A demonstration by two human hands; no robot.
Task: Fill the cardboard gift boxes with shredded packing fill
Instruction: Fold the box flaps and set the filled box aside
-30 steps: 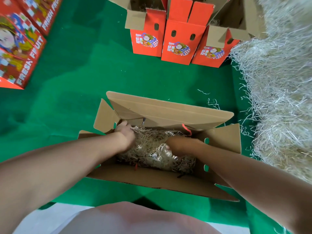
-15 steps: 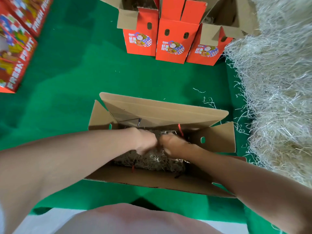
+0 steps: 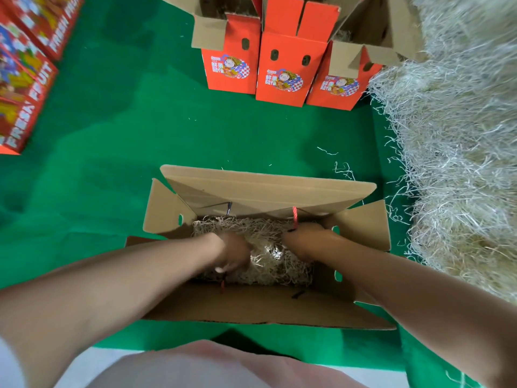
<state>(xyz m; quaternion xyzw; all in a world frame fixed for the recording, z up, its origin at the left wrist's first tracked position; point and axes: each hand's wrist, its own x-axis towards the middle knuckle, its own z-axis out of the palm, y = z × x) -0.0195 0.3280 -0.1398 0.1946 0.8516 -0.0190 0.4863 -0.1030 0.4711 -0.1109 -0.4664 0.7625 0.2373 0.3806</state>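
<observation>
"FRESH FRUIT" reads white on the glossy red boxes (image 3: 25, 107) at 10 o'clock. At centre, the plain corrugated box (image 3: 265, 189) holds wiry pale shredded fill (image 3: 277, 264). The left hand (image 3: 233, 253) and right hand (image 3: 305, 242) are sunk in it, and I cannot tell how their fingers lie. A loose straw-like pile (image 3: 461, 163) sits at 3 o'clock.

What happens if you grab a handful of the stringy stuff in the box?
Probably light and squashy: the shredded fill is thin, loosely tangled strands. A handful would likely cling together yet shed bits, like the stray strands on the green cloth. It likely won't roll.
</observation>
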